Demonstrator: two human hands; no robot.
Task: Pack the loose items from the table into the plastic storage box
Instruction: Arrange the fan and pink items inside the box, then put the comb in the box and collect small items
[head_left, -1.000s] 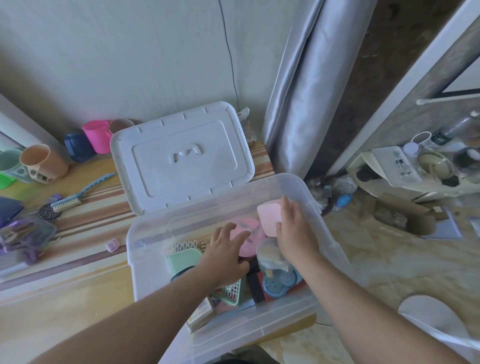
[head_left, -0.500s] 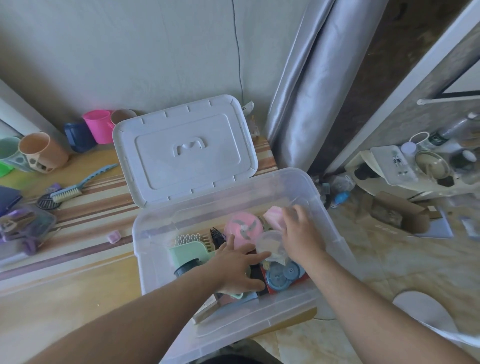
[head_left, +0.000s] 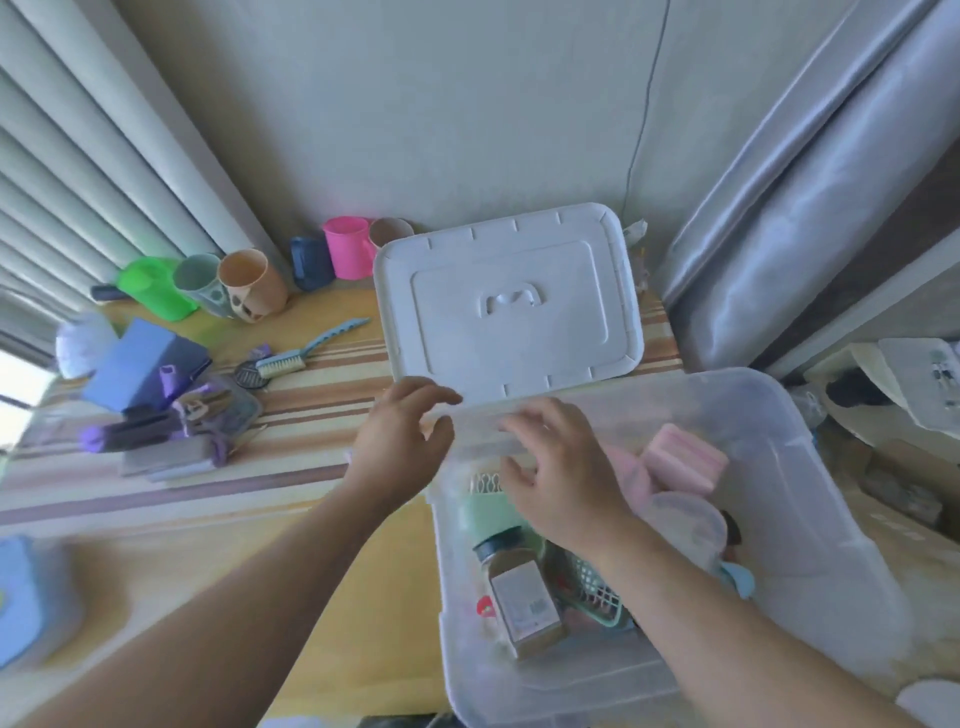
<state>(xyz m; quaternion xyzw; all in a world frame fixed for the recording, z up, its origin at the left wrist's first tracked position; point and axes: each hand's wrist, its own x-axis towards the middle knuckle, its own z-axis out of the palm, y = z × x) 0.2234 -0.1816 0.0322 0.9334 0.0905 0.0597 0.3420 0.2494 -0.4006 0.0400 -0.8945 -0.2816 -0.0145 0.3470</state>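
Observation:
The clear plastic storage box (head_left: 810, 509) sits at the table's right end and holds a pink sponge (head_left: 683, 460), a spice jar (head_left: 519, 592), a green mesh basket (head_left: 597, 592) and a round clear lid (head_left: 685, 519). My left hand (head_left: 402, 441) hovers empty over the table just left of the box's far corner, fingers apart. My right hand (head_left: 561, 473) is above the box's left part, also empty with spread fingers. The white box lid (head_left: 506, 304) lies flat behind the box.
Loose items remain on the striped table (head_left: 311, 415): a brush (head_left: 306, 348), several cups (head_left: 249, 286), a pink cup (head_left: 345, 252), a blue box (head_left: 140, 364), purple clutter (head_left: 171, 426) and a blue item (head_left: 26, 597) at the near left. A grey curtain (head_left: 789, 218) hangs at the right.
Both hands have lifted out of the box and shifted left. The pink sponge has been let go and lies in the box. The view has swung left, showing more of the table.

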